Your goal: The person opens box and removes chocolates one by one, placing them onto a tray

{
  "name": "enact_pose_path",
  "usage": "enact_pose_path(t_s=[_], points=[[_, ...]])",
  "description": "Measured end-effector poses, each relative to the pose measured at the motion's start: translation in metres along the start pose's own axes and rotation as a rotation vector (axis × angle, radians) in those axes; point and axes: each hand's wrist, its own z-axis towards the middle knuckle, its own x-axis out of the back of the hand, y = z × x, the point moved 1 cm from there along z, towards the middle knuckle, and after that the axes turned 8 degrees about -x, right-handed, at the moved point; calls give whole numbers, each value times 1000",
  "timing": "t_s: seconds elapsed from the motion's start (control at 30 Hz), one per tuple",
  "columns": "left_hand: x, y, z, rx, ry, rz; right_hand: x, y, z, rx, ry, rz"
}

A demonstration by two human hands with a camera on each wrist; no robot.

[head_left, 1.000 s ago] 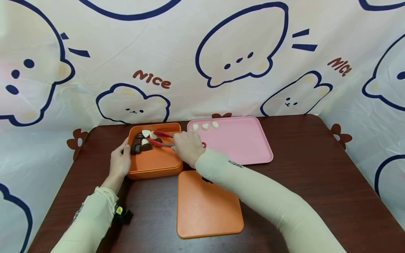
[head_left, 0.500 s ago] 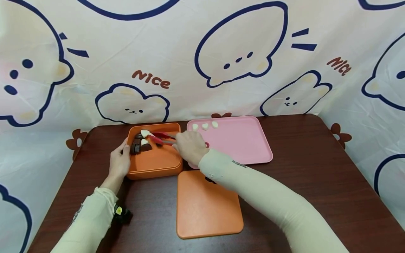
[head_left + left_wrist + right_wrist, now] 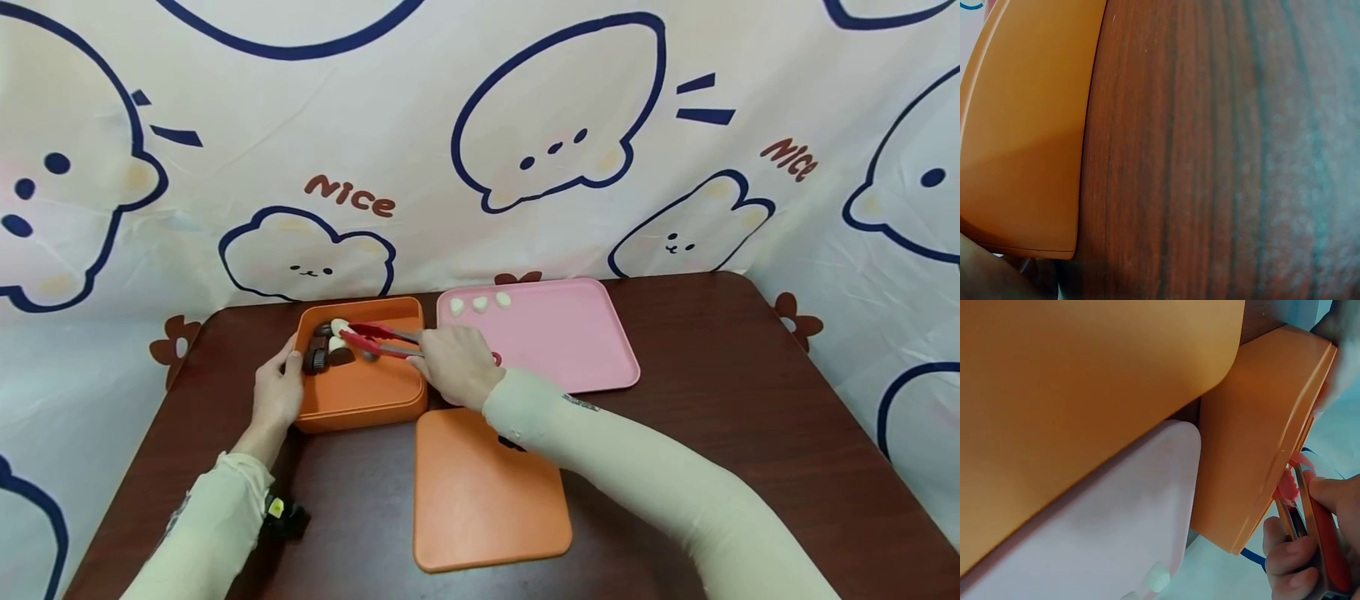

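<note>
My left hand (image 3: 276, 393) holds the left wall of an orange box (image 3: 367, 393); most of its fingers are hidden behind the wall. In my right hand (image 3: 459, 367) are red-tipped tongs (image 3: 366, 343), which reach over the box's right wall. Their tips are at a small white piece (image 3: 340, 327) in the far left corner. Whether they pinch it I cannot tell. Beside it lie another white piece and several dark brown pieces (image 3: 341, 357). The right wrist view shows thumb and fingers curled round the tongs' handles (image 3: 1330, 547).
A pink tray (image 3: 570, 350) stands right of the box, with three white pieces (image 3: 480, 303) along its far edge. In front lies a flat orange lid (image 3: 491, 500). The dark wooden table (image 3: 697, 375) backs onto a printed curtain (image 3: 420, 100).
The tongs' tips have shifted a little left within the box, closer to the white piece in the corner. My left hand keeps its place on the box. The head view has shifted slightly.
</note>
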Motion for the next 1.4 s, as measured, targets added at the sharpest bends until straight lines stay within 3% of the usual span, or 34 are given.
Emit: enact_pose_path(t_s=[0.57, 0.93, 1.4], points=[[2, -5, -5, -3, -9, 9, -11, 14, -14, 10, 22, 127], [-1, -4, -4, -4, -7, -12, -14, 25, -22, -11, 52, 105], [-1, 0, 0, 2, 5, -5, -7, 39, -28, 9, 97, 151]])
